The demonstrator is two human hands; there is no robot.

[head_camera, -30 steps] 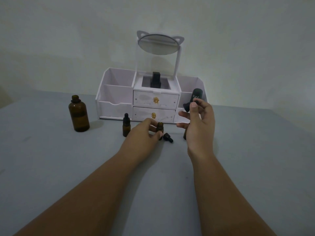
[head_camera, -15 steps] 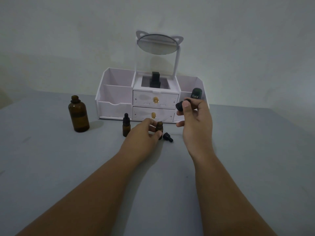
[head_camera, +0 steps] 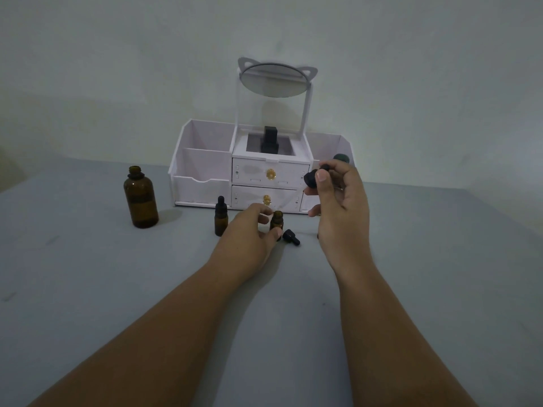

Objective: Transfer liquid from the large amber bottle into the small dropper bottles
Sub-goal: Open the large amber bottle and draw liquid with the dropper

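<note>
Large amber bottle (head_camera: 141,198): uncapped, upright, toward the surface's (head_camera: 88,274) far-left area, left of the white organizer (head_camera: 202,183). Capped dropper bottle (head_camera: 221,216): upright, just in front of the organizer. Left hand (head_camera: 249,233): resting low, fingers closed around an open dropper bottle (head_camera: 276,221) standing on the surface. Loose dropper cap (head_camera: 291,237) lies just right of it. Right hand (head_camera: 342,207): raised, thumb and fingers pinched on a black dropper cap (head_camera: 312,177).
</note>
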